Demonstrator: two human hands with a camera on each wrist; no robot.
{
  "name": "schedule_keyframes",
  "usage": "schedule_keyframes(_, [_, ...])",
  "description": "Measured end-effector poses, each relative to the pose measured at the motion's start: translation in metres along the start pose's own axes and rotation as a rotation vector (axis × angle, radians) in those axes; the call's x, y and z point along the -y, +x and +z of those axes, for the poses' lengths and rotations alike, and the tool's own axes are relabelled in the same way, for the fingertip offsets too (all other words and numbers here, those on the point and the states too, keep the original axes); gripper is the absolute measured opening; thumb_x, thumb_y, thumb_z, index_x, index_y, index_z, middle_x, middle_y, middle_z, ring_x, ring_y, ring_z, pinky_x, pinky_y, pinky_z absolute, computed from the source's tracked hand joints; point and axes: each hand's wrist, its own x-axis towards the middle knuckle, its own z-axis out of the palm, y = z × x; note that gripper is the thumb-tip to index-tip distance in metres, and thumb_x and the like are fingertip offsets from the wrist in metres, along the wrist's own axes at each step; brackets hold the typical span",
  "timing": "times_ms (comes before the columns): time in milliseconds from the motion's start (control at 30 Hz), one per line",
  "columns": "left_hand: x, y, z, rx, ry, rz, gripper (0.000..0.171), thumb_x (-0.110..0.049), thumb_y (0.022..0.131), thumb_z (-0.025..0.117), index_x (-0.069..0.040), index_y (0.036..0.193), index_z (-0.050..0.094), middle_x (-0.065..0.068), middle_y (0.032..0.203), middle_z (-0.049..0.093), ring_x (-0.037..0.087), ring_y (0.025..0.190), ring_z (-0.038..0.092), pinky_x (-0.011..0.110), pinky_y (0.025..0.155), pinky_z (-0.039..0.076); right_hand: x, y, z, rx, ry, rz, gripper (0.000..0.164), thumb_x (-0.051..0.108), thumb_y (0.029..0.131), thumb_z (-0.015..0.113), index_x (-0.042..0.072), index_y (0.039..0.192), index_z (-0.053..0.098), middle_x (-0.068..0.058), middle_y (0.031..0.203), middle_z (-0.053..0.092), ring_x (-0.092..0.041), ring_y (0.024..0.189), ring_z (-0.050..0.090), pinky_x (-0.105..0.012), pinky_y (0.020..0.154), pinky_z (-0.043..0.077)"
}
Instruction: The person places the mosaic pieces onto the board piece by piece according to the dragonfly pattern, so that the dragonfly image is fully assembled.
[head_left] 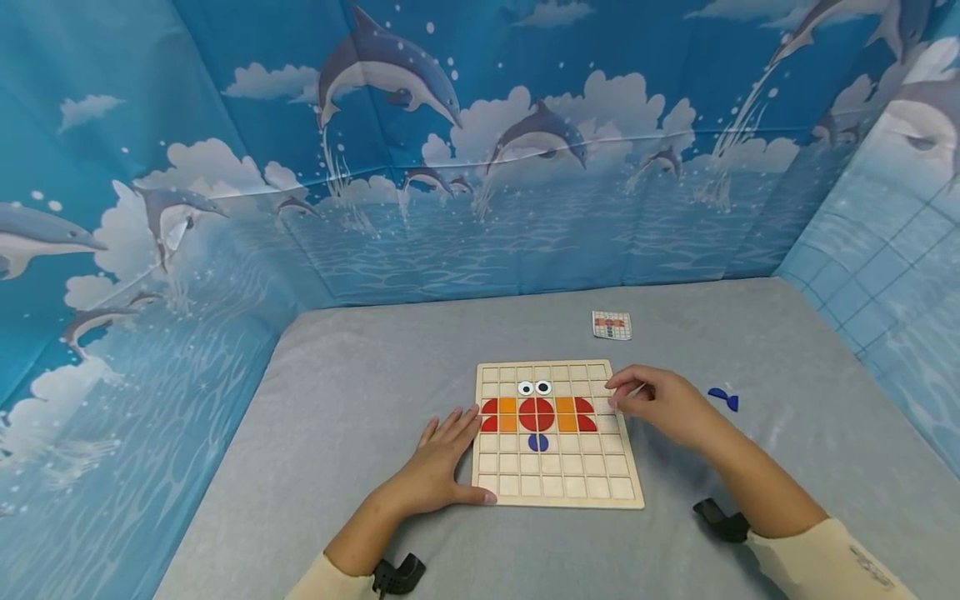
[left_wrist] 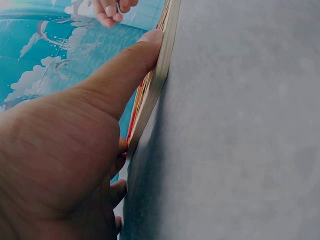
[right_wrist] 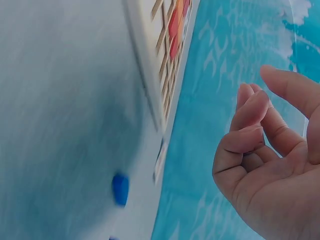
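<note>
A square wooden grid board (head_left: 555,487) lies on the grey cloth. Red and orange pieces (head_left: 507,415) form a row on it, with two round eye pieces (head_left: 534,387) above and two blue pieces (head_left: 538,442) below the middle. My left hand (head_left: 442,467) rests at the board's left edge, fingers spread, thumb against the near corner; the left wrist view shows the thumb (left_wrist: 135,55) pressed to the wooden side. Over the board's right edge hovers my right hand (head_left: 660,400). Its fingers (right_wrist: 250,115) are loosely bent, the thumb stands apart, and no piece shows between them.
Two loose blue pieces (head_left: 723,398) lie to the right of the board on the cloth. A small printed card (head_left: 612,325) with a gridded picture is behind the board. A dolphin-print curtain (head_left: 487,233) closes off the back and sides.
</note>
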Motion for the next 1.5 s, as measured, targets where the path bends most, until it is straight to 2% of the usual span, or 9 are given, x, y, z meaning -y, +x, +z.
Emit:
schedule_keyframes(433, [0.001, 0.001, 0.0, -0.003, 0.0, 0.0, 0.119, -0.069, 0.075, 0.077, -0.017, 0.164, 0.019, -0.003, 0.172, 0.013, 0.027, 0.16, 0.008, 0.059, 0.126, 0.003, -0.042, -0.006, -0.028, 0.004, -0.04, 0.083, 0.038, 0.027, 0.097, 0.067, 0.004, 0.126, 0.065, -0.011, 0.11, 0.069, -0.02, 0.088, 0.06, -0.033, 0.07, 0.05])
schedule_keyframes(733, [0.002, 0.001, 0.001, -0.004, 0.004, -0.003, 0.119, -0.07, 0.074, 0.077, -0.017, 0.164, 0.019, -0.004, 0.172, 0.013, 0.026, 0.16, 0.009, 0.059, 0.127, 0.003, -0.065, -0.011, -0.033, 0.048, -0.061, 0.14, 0.032, 0.023, 0.096, 0.067, 0.004, 0.12, 0.067, -0.01, 0.106, 0.069, -0.019, 0.087, 0.061, -0.033, 0.07, 0.049])
schedule_keyframes(867, [0.001, 0.001, 0.001, -0.003, 0.008, -0.004, 0.119, -0.07, 0.074, 0.077, -0.017, 0.163, 0.019, -0.004, 0.172, 0.012, 0.026, 0.16, 0.008, 0.059, 0.127, 0.003, -0.07, -0.013, -0.036, 0.059, -0.069, 0.149, 0.034, 0.025, 0.094, 0.07, 0.002, 0.119, 0.067, -0.01, 0.105, 0.068, -0.019, 0.086, 0.059, -0.033, 0.069, 0.049])
schedule_keyframes(1233, [-0.001, 0.001, 0.001, -0.005, 0.006, -0.008, 0.119, -0.069, 0.074, 0.077, -0.016, 0.163, 0.02, -0.004, 0.172, 0.013, 0.026, 0.16, 0.009, 0.059, 0.127, 0.003, -0.078, -0.018, -0.035, 0.069, -0.115, 0.122, 0.029, 0.025, 0.092, 0.073, 0.004, 0.111, 0.068, -0.007, 0.1, 0.064, -0.018, 0.085, 0.054, -0.032, 0.069, 0.045])
schedule_keyframes(1500, [-0.001, 0.0, 0.001, -0.001, 0.0, -0.016, 0.118, -0.069, 0.074, 0.077, -0.017, 0.163, 0.02, -0.005, 0.172, 0.013, 0.026, 0.16, 0.008, 0.059, 0.127, 0.002, -0.079, -0.019, -0.031, 0.07, -0.152, 0.058, 0.019, 0.021, 0.089, 0.075, 0.007, 0.101, 0.069, -0.003, 0.092, 0.06, -0.016, 0.084, 0.051, -0.026, 0.069, 0.042])
